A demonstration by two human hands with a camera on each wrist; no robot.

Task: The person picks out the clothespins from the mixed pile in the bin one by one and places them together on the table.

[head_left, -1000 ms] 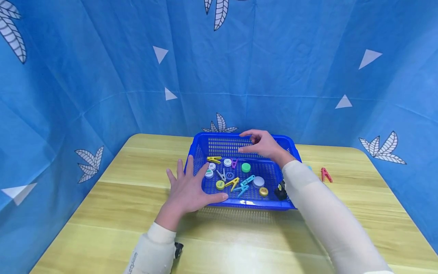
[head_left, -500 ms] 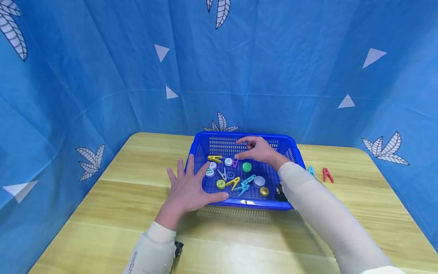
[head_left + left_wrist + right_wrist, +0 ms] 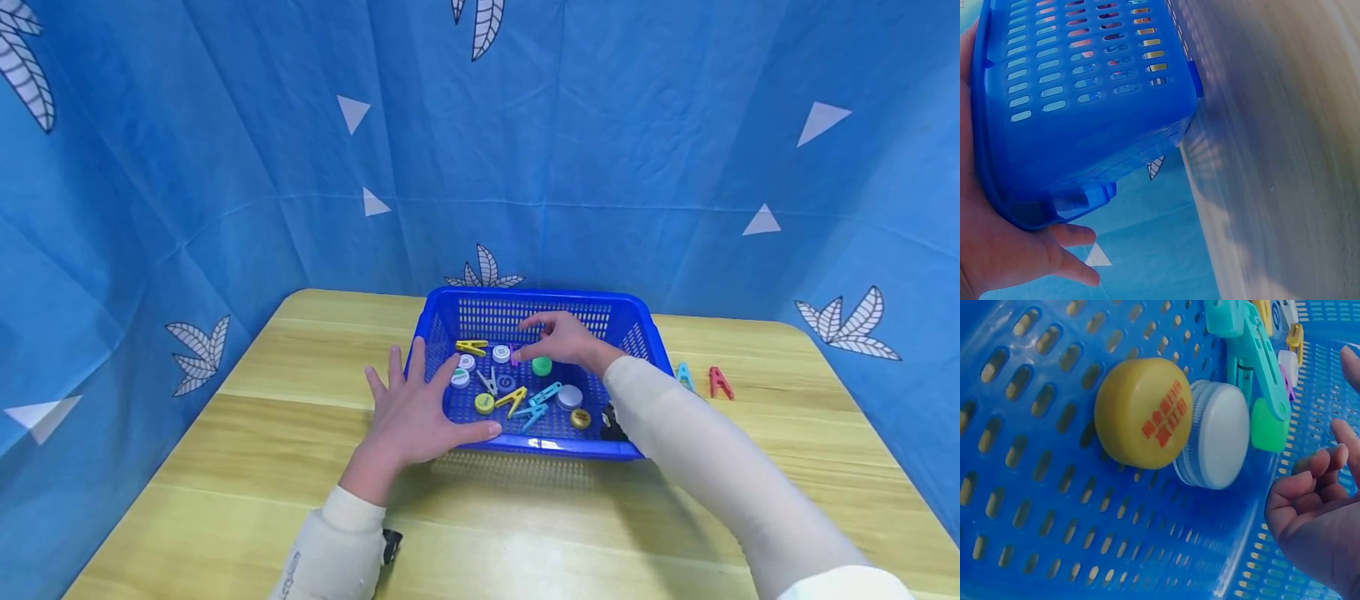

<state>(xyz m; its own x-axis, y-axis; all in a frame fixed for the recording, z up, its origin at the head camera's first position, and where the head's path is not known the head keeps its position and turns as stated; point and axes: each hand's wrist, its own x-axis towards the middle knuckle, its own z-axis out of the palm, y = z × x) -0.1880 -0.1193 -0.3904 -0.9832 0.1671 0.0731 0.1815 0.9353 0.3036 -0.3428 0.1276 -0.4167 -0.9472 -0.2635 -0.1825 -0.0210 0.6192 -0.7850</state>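
My left hand lies with spread fingers at the left front corner of a blue plastic basket, its thumb along the front rim. In the left wrist view the palm is against the basket's rim. Inside the basket reaches my right hand, thumb and forefinger apart, other fingers curled in. Its thumb tip is right at a small purple clothespin, partly hidden in the head view. Just below the hand sits a green bottle cap. Closer to the right wrist camera are a yellow cap and a white cap.
Yellow clothespins, blue clothespins, a grey clothespin and several more caps lie in the basket. On the wooden table, right of it, are a red clothespin and a light-blue clothespin. A blue curtain surrounds the table.
My right hand has come down and slightly left into the basket, its thumb now at the purple clothespin. The left hand has stayed in place.
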